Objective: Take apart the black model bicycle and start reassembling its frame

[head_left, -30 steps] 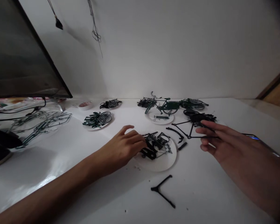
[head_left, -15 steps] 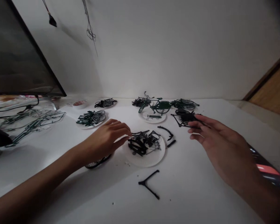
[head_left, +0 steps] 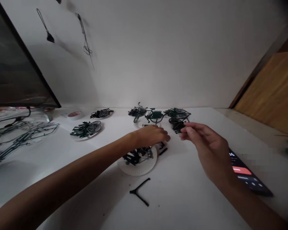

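My right hand (head_left: 204, 140) pinches a dark bicycle-frame-like part (head_left: 178, 126) between thumb and fingers, above the white table. My left hand (head_left: 153, 134) reaches over the back edge of a white paper plate (head_left: 136, 172), its fingers curled down near a black curved part (head_left: 161, 145); whether it grips anything is hidden. Black and grey small bicycle parts (head_left: 135, 156) lie on that plate. Right of the plate is a short black bar (head_left: 163, 151). A black Y-shaped part (head_left: 139, 191) lies in front of it.
A green model bicycle (head_left: 150, 115) stands at the back among piles of parts. Left are a plate of green parts (head_left: 83, 131), wiry green frames (head_left: 26, 137) and a monitor (head_left: 16, 64). A lit phone (head_left: 249, 177) lies right, beside my right forearm.
My left hand has moved right, from the plate's left side to beyond its back right. My right hand still holds the dark part, now turned. The view has shifted slightly.
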Tool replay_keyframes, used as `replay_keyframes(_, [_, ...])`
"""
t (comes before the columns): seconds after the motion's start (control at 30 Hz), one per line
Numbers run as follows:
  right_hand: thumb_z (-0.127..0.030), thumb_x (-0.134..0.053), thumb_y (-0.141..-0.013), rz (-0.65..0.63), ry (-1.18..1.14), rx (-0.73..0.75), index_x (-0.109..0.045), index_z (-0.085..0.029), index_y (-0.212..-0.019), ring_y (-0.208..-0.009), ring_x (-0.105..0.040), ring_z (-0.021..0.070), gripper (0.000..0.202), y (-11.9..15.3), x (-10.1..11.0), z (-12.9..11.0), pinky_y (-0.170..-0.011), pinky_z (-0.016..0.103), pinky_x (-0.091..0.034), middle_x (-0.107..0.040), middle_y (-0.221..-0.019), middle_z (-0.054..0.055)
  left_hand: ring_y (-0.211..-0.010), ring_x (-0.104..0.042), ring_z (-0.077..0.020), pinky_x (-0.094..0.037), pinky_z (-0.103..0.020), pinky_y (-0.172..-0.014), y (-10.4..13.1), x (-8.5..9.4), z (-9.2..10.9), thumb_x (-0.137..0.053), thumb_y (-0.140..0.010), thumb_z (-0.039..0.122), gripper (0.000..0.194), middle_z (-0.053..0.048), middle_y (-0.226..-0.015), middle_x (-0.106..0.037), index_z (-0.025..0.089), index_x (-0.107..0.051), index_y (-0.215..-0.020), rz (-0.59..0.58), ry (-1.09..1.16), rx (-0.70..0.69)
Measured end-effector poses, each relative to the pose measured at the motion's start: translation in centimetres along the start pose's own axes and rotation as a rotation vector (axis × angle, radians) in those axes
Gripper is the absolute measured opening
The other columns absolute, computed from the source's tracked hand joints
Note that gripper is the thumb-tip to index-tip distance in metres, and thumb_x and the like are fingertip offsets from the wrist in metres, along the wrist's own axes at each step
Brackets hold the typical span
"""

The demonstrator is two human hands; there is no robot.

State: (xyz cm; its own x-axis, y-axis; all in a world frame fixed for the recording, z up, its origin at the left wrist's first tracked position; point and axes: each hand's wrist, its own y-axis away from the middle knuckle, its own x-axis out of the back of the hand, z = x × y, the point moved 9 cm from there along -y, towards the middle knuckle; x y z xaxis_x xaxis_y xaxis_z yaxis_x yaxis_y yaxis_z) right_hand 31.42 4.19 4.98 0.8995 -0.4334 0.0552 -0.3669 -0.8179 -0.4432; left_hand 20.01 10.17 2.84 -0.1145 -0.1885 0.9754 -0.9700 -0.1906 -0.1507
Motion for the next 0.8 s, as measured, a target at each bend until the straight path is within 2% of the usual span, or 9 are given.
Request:
replay_keyframes(0.13, [-0.040,-0.071,-0.088,-0.054,-0.025,-0.031,-0.071,-0.021,-0.091,-0.067,-0.062,0.0123,0.019,0.0,-0.3,0.4,-0.074,0.030,-0.055,-0.068,-0.077,0.000,-0.088,-0.066,-0.0152,-0.053,-0.026,-0.076,1.5,1.6,0.5,-0.053,-0.093,0.002,0.026,-0.010,-0.109,-0.066,0.013,-0.065,-0.114,0.081,0.119,0.010])
replay_keyframes(0.2, [-0.039,-0.069,-0.090,-0.076,-0.081,-0.057,-0.072,-0.022,-0.100,-0.065,-0.062,0.0112,0.020,0.2,-0.6,0.7,-0.073,0.030,-0.057,-0.070,-0.084,0.000,-0.093,-0.065,-0.0133,-0.054,-0.023,-0.079,4.2,3.5,0.8,-0.050,-0.094,0.002,0.024,-0.010,-0.110,-0.064,0.012,-0.063,-0.112,0.168,0.219,0.061])
replay_keyframes(0.27, [-0.040,-0.069,-0.091,-0.102,-0.141,-0.129,-0.069,-0.024,-0.115,-0.065,-0.062,0.0109,0.029,0.7,-1.1,1.3,-0.074,0.031,-0.058,-0.074,-0.092,0.002,-0.093,-0.066,-0.0134,-0.056,-0.024,-0.082,7.8,5.4,0.1,-0.056,-0.093,0.002,0.017,-0.007,-0.103,-0.066,0.013,-0.065,-0.101,0.356,0.582,0.208])
replay_keyframes(0.33, [-0.042,-0.069,-0.090,-0.165,-0.176,-0.221,-0.066,-0.025,-0.125,-0.067,-0.065,0.0114,0.039,1.6,-2.0,1.9,-0.077,0.032,-0.059,-0.076,-0.101,0.004,-0.088,-0.069,-0.0138,-0.060,-0.027,-0.083,11.6,5.8,-0.2,-0.062,-0.093,0.009,0.008,-0.006,-0.097,-0.068,0.013,-0.066,-0.099,0.500,0.869,0.366])
replay_keyframes(0.4, [-0.044,-0.070,-0.090,-0.275,-0.182,-0.315,-0.067,-0.023,-0.125,-0.071,-0.068,0.0133,0.041,2.9,-3.6,2.2,-0.079,0.034,-0.059,-0.076,-0.109,0.007,-0.089,-0.073,-0.0160,-0.062,-0.029,-0.083,14.8,5.6,0.0,-0.067,-0.091,0.010,0.011,-0.006,-0.099,-0.072,0.015,-0.066,-0.101,0.661,1.060,0.485])
replay_keyframes(0.5, [-0.045,-0.070,-0.089,-0.468,-0.165,-0.452,-0.069,-0.020,-0.120,-0.073,-0.071,0.0159,0.040,5.4,-6.1,2.5,-0.077,0.035,-0.059,-0.076,-0.113,0.010,-0.086,-0.075,-0.0168,-0.065,-0.029,-0.079,17.3,5.6,1.1,-0.067,-0.090,0.005,0.016,-0.005,-0.098,-0.076,0.017,-0.067,-0.101,0.809,1.168,0.527])
replay_keyframes(0.57, [-0.047,-0.069,-0.090,-0.582,-0.143,-0.515,-0.069,-0.020,-0.119,-0.072,-0.072,0.0156,0.039,6.9,-7.4,2.5,-0.077,0.034,-0.058,-0.077,-0.111,0.010,-0.088,-0.075,-0.0176,-0.065,-0.031,-0.081,17.3,6.0,2.0,-0.067,-0.090,0.004,0.017,-0.005,-0.099,-0.076,0.017,-0.068,-0.101,0.812,1.176,0.492])
replay_keyframes(0.67, [-0.047,-0.070,-0.089,-0.708,-0.136,-0.597,-0.070,-0.021,-0.117,-0.070,-0.072,0.0151,0.038,8.5,-8.6,2.6,-0.075,0.033,-0.057,-0.078,-0.107,0.009,-0.095,-0.073,-0.0176,-0.062,-0.032,-0.086,16.6,6.4,3.0,-0.066,-0.091,0.004,0.018,-0.005,-0.101,-0.075,0.018,-0.069,-0.101,0.728,1.148,0.445])
replay_keyframes(0.8, [-0.043,-0.072,-0.088,-0.758,-0.136,-0.678,-0.072,-0.021,-0.115,-0.071,-0.072,0.0152,0.035,9.0,-8.6,2.5,-0.075,0.032,-0.056,-0.078,-0.103,0.008,-0.099,-0.070,-0.0160,-0.058,-0.029,-0.088,16.2,6.3,3.2,-0.063,-0.093,0.005,0.014,-0.006,-0.103,-0.072,0.016,-0.069,-0.098,0.656,1.173,0.425])
